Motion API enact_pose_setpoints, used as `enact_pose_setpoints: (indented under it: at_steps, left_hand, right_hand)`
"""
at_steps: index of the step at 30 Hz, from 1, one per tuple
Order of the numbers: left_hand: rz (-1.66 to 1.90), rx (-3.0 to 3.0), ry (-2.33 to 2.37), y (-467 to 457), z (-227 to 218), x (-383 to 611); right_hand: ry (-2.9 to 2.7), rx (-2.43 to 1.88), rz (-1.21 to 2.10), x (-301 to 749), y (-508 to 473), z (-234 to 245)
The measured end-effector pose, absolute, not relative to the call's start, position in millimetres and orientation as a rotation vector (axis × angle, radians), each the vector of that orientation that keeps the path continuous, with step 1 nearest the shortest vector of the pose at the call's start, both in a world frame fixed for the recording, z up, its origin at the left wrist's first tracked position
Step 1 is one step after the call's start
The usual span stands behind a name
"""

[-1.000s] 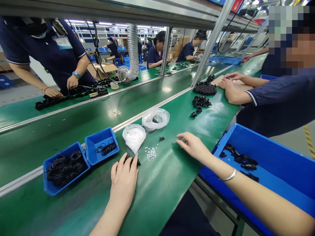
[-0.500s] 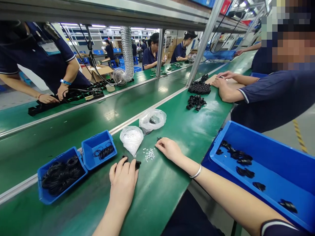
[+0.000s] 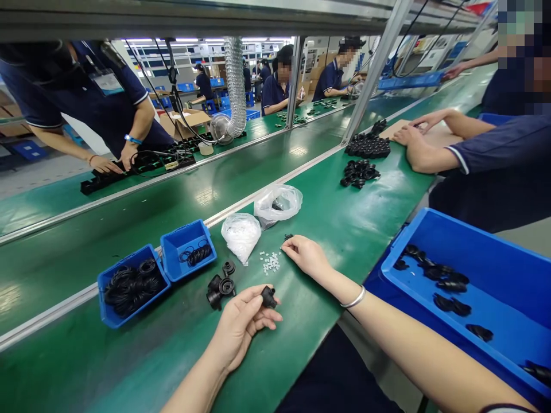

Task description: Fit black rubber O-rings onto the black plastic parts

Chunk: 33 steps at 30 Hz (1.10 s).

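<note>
Tabletop: glossy green, with a pale metal edge strip
Large bin: bright blue
Small bins: the same bright blue
Rubber rings: black
Held part: black
Loose parts: black
Tiny pieces: white
Filled bag: milky white
Co-worker's shirt: navy, with a white-striped sleeve edge
Bracelet: silver

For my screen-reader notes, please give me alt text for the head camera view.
A person's left hand holds a small black rubber part over a green assembly belt, while the right hand rests beside scattered white pieces. Two blue bins of black rubber rings sit nearby.
</note>
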<state>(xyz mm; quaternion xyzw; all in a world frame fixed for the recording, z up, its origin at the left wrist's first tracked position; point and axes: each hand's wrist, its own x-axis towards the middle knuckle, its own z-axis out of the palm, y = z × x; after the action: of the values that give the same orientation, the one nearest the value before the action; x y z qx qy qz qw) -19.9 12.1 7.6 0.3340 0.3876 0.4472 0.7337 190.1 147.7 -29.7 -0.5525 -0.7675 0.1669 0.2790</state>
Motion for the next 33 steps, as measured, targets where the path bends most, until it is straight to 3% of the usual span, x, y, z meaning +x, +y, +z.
enact_pose_setpoints:
  at_steps: [17,28,33]
  left_hand:
    - [0.856,0.232,0.730,11.1,4.1,-21.2]
    - [0.948,0.567,0.820,7.2,6.6,-16.9]
    - [0.979,0.930,0.876,2.9,-6.9,-11.3]
  right_hand:
    - [-1.887,-1.307,0.651,194.6,137.2,-18.9]
    - [-1.807,-1.177,0.954,186.3,65.6,7.1]
    - [-2.031,-0.995,0.805,176.8,41.1,7.0]
